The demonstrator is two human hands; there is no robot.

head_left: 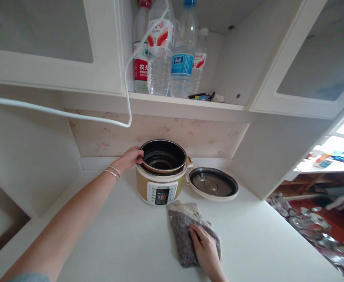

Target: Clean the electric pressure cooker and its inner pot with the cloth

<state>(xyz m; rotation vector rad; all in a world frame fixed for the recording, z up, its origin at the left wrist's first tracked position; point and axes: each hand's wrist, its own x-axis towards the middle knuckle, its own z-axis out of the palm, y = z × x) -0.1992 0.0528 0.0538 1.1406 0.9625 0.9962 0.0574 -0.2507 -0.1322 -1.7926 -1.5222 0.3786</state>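
Note:
My left hand [134,155] pinches the left rim of a dark inner pot [162,150]. The pot sits partly raised and a little tilted in the mouth of a gold-and-white rice cooker [142,183], its rim above the cooker's edge. To the right of the cooker lies its round lid [213,183], dark inner side up, on the white counter. In front, my right hand [204,247] rests on a folded grey cloth [182,227], thumb and fingers curled onto it. The cloth lies flat on the counter near the cooker's base.
Above is an open cupboard shelf [157,98] holding several plastic bottles [183,58]. A white cable [101,119] hangs across the front at left. Cabinet side walls [277,141] bound the white counter [125,243] on both sides. Cluttered things [312,227] lie beyond at right.

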